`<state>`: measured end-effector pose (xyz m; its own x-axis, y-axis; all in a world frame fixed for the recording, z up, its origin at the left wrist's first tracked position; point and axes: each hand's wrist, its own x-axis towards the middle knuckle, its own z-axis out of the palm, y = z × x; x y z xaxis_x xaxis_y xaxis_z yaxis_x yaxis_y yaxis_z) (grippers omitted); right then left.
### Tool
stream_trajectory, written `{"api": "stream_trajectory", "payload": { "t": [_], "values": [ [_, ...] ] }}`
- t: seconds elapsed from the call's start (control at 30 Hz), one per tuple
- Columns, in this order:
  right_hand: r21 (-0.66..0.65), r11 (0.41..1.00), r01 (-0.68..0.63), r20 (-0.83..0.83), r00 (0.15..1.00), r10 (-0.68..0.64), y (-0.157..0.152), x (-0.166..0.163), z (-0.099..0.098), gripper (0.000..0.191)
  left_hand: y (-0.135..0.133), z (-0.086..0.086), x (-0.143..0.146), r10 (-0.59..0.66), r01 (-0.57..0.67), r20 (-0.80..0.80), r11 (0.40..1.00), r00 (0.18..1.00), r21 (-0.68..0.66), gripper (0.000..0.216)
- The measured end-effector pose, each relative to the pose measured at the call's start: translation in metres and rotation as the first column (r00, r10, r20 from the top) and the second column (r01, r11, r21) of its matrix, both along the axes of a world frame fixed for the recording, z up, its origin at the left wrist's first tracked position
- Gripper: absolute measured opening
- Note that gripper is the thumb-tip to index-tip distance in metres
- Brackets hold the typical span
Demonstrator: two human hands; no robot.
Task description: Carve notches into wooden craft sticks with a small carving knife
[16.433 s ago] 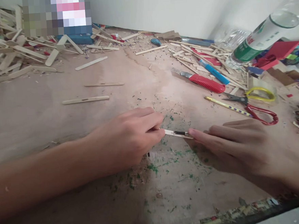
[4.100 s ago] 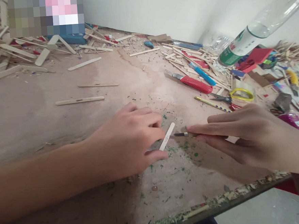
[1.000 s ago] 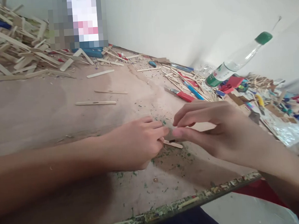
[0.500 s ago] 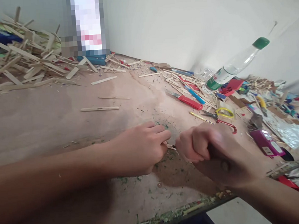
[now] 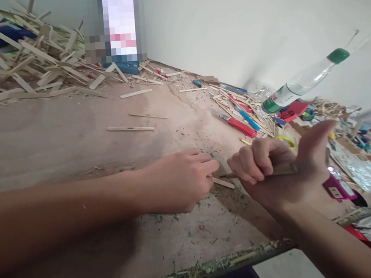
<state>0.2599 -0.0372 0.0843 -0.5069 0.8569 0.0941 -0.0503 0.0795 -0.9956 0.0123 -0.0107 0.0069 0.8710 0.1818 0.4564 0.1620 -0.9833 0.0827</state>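
My left hand [image 5: 182, 181] is closed on a flat wooden craft stick [image 5: 224, 183] low over the table, and the stick's rounded end sticks out to the right with a small dark outline on it. In my right hand [image 5: 264, 180] lies a carving tool with a round wooden handle [image 5: 283, 169] and a thin dark shaft. Its fingers curl round the handle while the thumb points up and away. The shaft's tip is beside the craft stick's upper edge; whether they touch I cannot tell. Green shavings [image 5: 207, 154] lie around my left hand.
Two craft sticks, one slotted [image 5: 130, 129], lie beyond my left arm. A large stick pile [image 5: 41, 68] fills the back left. To the right are a red utility knife [image 5: 242, 127], a blue pen-like item [image 5: 247, 117], yellow-handled scissors [image 5: 285, 141], a tilted bottle [image 5: 296, 86] and a magenta device [image 5: 338, 187].
My right hand has turned and opened its thumb outward, exposing the tool's wooden handle. More of the craft stick's end now shows. The whole view has shifted slightly.
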Motion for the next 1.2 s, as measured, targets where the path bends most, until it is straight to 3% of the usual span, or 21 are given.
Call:
{"api": "stream_trajectory", "payload": {
  "t": [0.2, 0.43, 0.67, 0.87, 1.07, 1.2],
  "values": [
    [-0.081, 0.997, 0.001, -0.038, 0.999, -0.004, 0.006, 0.003, -0.003, 0.089, 0.000, 0.002, 0.000, 0.005, -0.005, 0.011, 1.000, 1.000, -0.009, 0.025],
    [-0.003, 0.978, 0.208, -0.055, 0.977, -0.208, 0.006, -0.006, -0.008, 0.091, -0.001, 0.001, -0.002, 0.001, -0.001, 0.022, 1.000, 1.000, -0.002, 0.026],
    [-0.063, 0.989, 0.134, -0.011, 0.991, -0.135, 0.004, -0.005, -0.009, 0.089, 0.000, 0.000, -0.002, -0.008, 0.008, 0.023, 1.000, 1.000, 0.016, 0.026],
    [-0.107, 0.992, -0.064, -0.070, 0.996, 0.057, 0.007, -0.004, -0.003, 0.084, 0.001, 0.000, -0.002, -0.007, 0.007, 0.033, 1.000, 0.999, 0.016, 0.024],
    [-0.143, 0.986, -0.089, -0.121, 0.990, 0.072, 0.002, -0.008, -0.008, 0.080, 0.002, -0.001, -0.001, 0.003, -0.003, 0.032, 1.000, 0.999, 0.001, 0.025],
    [-0.117, 0.987, -0.112, -0.143, 0.985, 0.095, -0.002, -0.010, -0.010, 0.065, 0.001, -0.001, -0.001, -0.005, 0.005, 0.025, 1.000, 1.000, -0.008, 0.026]
  ]
}}
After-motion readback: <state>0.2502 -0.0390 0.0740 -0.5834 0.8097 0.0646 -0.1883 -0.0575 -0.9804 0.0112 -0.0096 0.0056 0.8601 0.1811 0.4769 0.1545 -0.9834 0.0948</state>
